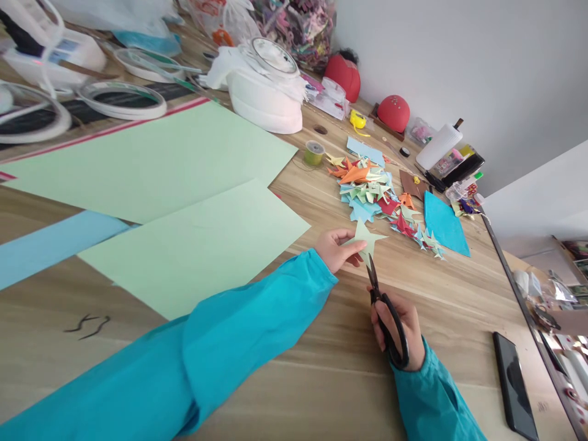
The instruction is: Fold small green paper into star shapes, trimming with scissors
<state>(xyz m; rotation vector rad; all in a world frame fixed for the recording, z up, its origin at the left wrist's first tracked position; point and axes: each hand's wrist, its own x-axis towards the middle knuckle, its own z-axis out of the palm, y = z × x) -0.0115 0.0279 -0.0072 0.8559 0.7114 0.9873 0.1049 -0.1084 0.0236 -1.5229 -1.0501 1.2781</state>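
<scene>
Between the thumb and fingers of my left hand (339, 247) is a pale green paper star (365, 234), held above the wooden table. My right hand (407, 324) grips a pair of scissors (388, 318) with black handles. Their blades point up at the star's lower edge; whether they touch the paper I cannot tell. Just beyond the star lies a heap of cut paper stars (367, 187) in orange, red, blue, green and yellow. Two large pale green sheets (202, 245) overlap to the left of my left hand.
A blue paper strip (59, 242) sits at the left. Behind the sheets are white tape rolls (122, 101) and a white bundle (266, 92). A green spool (314, 153), a turquoise sheet (445, 223) and a phone (514, 386) also lie on the table (321, 380).
</scene>
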